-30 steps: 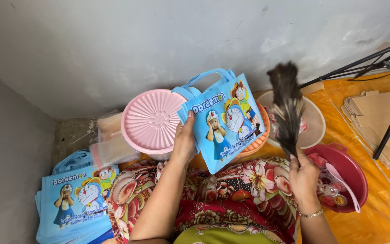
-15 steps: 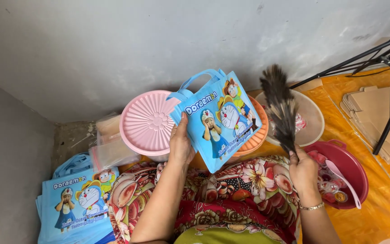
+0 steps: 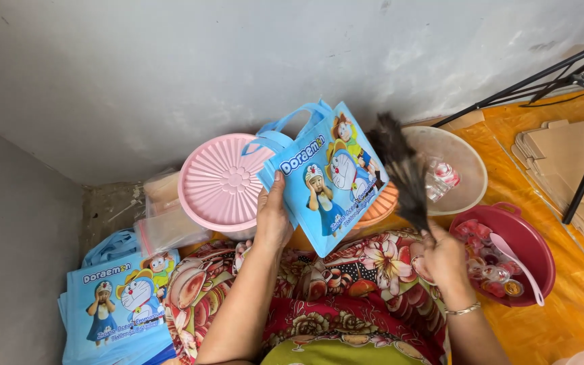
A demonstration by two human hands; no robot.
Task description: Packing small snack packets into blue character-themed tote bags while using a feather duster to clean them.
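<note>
A stack of blue bags lay on the floor at left. The pink lid sat behind the lap, the maroon bowl at right. The left hand pinched a blue bag upright over the lap. The right hand was clenched on a feather duster, its feathers touching the bag.

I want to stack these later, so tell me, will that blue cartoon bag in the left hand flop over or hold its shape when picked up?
The blue cartoon bag looks fairly stiff: held only at its lower edge by the left hand, its panel stands flat. It is probably light, since one hand props it easily. Its loop handles seem softer and may flop.
</note>
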